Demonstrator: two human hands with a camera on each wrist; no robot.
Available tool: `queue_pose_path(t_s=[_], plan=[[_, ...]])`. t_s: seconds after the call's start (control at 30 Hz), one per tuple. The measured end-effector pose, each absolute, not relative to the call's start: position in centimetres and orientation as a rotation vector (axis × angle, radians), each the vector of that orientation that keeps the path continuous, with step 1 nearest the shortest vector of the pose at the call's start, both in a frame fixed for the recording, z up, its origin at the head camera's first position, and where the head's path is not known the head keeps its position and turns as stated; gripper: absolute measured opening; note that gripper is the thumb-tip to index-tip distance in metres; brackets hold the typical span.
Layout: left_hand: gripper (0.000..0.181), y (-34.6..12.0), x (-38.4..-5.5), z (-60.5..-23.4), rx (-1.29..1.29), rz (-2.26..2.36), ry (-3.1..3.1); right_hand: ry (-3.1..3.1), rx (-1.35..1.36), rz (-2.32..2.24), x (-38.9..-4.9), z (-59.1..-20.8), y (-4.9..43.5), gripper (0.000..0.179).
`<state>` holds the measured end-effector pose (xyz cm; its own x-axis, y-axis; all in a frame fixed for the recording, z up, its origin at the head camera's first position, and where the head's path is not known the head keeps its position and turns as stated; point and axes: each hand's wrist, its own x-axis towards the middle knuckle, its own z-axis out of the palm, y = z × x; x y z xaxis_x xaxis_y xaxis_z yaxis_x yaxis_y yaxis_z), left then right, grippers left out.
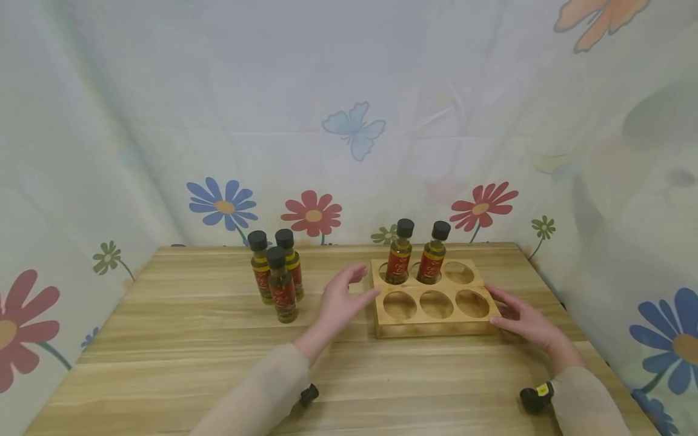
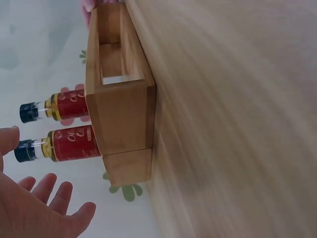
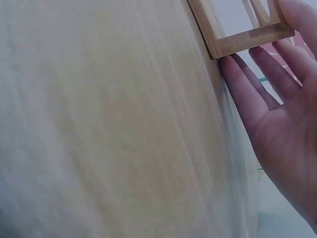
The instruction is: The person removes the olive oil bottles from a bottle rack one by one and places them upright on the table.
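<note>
A two-step wooden rack point(image 1: 431, 329) with round holes stands on the table. Two olive oil bottles with black caps and red labels, a left one point(image 1: 400, 253) and a right one point(image 1: 432, 254), stand in its back row; the back right hole and the front row hold none. My right hand point(image 1: 526, 321) touches the rack's right end, thumb at the front corner and fingers extended along the side, as the right wrist view shows. My left hand point(image 1: 340, 300) hovers left of the rack, fingers apart and holding nothing; in the left wrist view its fingers point(image 2: 62, 198) spread near the bottles.
Three more such bottles stand close together on the left of the wooden table point(image 1: 180, 339): a front one point(image 1: 283, 290), a back left one point(image 1: 260, 269) and a back right one point(image 1: 292, 266). A flower-printed cloth point(image 1: 262, 139) hangs behind and at both sides.
</note>
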<state>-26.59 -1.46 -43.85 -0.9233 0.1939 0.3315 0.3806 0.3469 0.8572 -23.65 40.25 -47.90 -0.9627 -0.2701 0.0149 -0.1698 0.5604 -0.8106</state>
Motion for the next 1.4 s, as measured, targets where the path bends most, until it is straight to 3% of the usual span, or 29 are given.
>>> queue_pose_path(t_s=[0.6, 1.13, 1.4], plan=[[0.067, 2.8, -29.8, -41.7, -0.545, -1.571, -2.443, 2.692, -0.399, -1.359, -23.7, -47.4, 40.1, 0.075], [0.068, 5.6, -32.2, -40.0, -0.367, -1.954, -2.221, 2.692, -0.406, -1.365, -23.5, -47.6, 40.1, 0.075], [0.074, 5.7, -33.1, -39.2, -0.431, -2.016, -2.265, 2.687, -0.431, -1.381, -23.7, -47.8, 40.1, 0.074]])
